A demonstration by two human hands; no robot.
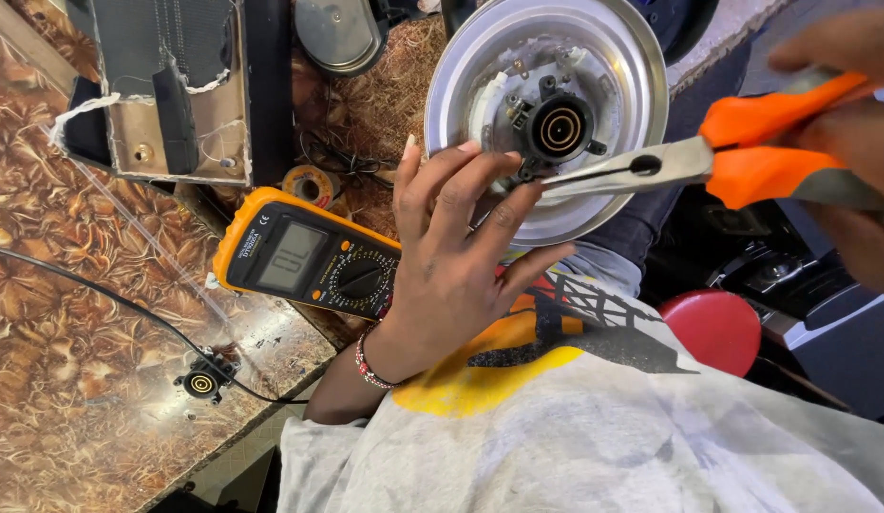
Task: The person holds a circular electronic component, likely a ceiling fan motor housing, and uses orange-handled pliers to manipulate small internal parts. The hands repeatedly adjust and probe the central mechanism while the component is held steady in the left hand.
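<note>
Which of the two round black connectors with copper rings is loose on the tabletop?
The small black connector by the black cable lies loose; the other connector sits mounted in the metal kettle base.

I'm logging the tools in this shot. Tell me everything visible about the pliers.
The long-nose pliers have grey metal jaws and orange handles with grey trim. They lie nearly level, jaws pointing left and closed or nearly so, tips at the black round connector on the kettle base. The right hand grips the handles; the left hand steadies the base just below the tips.

Orange-handled pliers [708, 157] lie level, tips on upturned silver kettle base [556, 114].
</note>
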